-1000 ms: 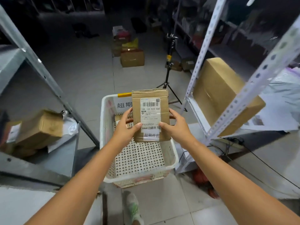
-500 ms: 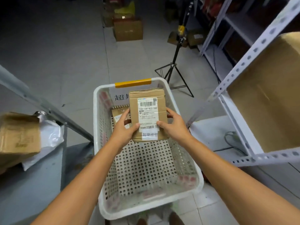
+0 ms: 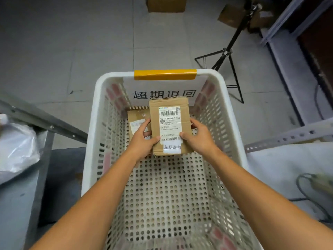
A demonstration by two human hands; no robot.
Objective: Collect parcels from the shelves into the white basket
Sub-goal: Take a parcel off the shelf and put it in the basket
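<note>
Clasps parcel [image 3: 170,123] between left hand [image 3: 144,141] and right hand [image 3: 198,138], fingers curled round its sides, at white basket's [image 3: 115,75] far end.

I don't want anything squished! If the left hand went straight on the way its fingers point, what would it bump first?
Probably the smaller parcel lying in the white basket, just ahead of the left hand; depth is unclear.

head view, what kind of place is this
Probably a parcel depot or courier storeroom: a barcoded parcel held over a white basket, perforated metal shelving, and more cardboard boxes on the floor.
</note>
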